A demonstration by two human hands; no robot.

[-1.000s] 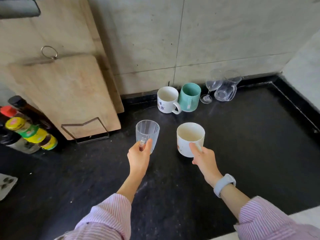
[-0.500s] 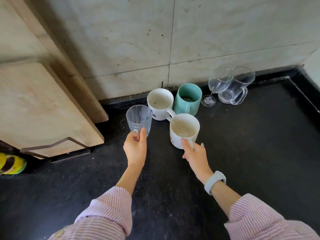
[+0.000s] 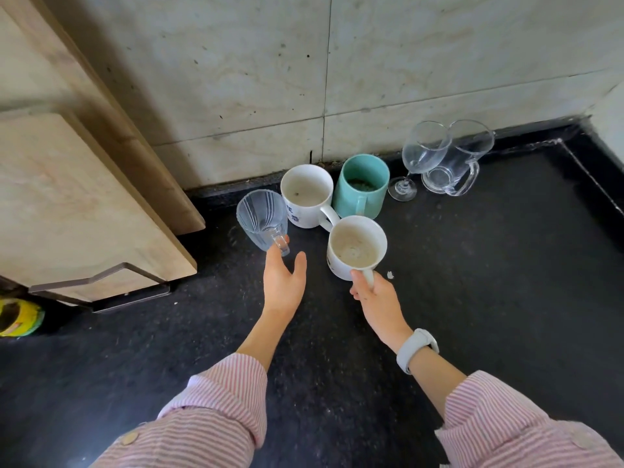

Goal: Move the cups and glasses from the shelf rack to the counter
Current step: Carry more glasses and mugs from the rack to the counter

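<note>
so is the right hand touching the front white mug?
Touching. The head view shows the right hand with its fingers wrapped round the handle of the front white mug.

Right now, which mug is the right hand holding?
The near white mug, gripped by its handle in the right hand; the other white mug and teal mug stand untouched.

1. The front mug [image 3: 356,246] stands on the counter [image 3: 506,298], well out from the wall [image 3: 405,62].
2. Behind it, by the wall, two mugs stand side by side: the rear left mug [image 3: 306,195] and the rear right mug [image 3: 363,187].
3. The ribbed glass [image 3: 262,219] stands left of the front mug, seemingly touching the rear left mug.
4. Right of the front mug and further back, a wine glass [image 3: 420,157] leans against a glass pitcher [image 3: 456,163].
5. Far left of it, boards [image 3: 84,197] lean in a rack [image 3: 101,285].
</note>
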